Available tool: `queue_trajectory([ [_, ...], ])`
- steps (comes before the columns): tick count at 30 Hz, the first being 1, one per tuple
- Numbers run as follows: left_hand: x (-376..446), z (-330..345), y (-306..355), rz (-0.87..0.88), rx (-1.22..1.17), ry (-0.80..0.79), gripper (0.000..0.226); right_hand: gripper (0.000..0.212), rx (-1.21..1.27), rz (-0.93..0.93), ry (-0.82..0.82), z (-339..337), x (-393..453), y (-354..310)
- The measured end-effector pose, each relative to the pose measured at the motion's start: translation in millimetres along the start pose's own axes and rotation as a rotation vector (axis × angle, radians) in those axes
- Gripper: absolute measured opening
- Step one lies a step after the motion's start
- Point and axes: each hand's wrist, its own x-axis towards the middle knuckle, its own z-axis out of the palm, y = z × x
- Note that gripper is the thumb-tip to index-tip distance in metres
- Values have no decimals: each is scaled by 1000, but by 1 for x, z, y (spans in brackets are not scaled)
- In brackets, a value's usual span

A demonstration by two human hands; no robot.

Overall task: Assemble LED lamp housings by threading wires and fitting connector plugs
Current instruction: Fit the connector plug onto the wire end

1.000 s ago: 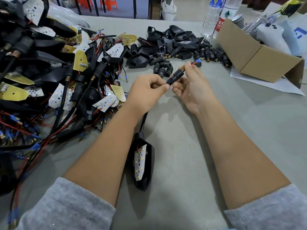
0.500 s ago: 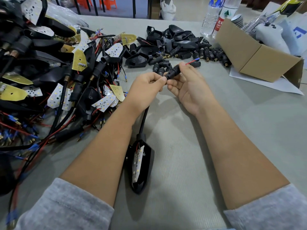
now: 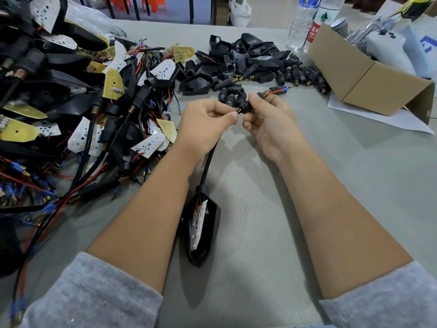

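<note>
Connector plug at frame centre, above table, pinched by right hand; brass thread and red wire exit its far end. Left hand grips black cable just beside plug. Lamp housing lies lower centre (LED board up). Judgement: seat plug squarely on cable, keep wire straight, avoid pinching. Spare plugs upper right.

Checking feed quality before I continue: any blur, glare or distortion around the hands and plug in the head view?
Head view: connector plug and both hands, left hand and right hand, are sharp, with no glare; soft forearm shadows fall on the table; wide-angle lens bends the edges, so the cardboard box looks skewed.
</note>
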Motion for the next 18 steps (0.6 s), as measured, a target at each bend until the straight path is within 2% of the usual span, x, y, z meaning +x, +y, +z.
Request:
queue_trajectory([
  [11, 4, -1, -3, -15, -31, 37, 17, 11, 91, 43, -103, -2, -3, -2],
  [18, 1, -1, 0, 45, -16, 13, 16, 10, 38, 31, -42, -1, -1, -1],
])
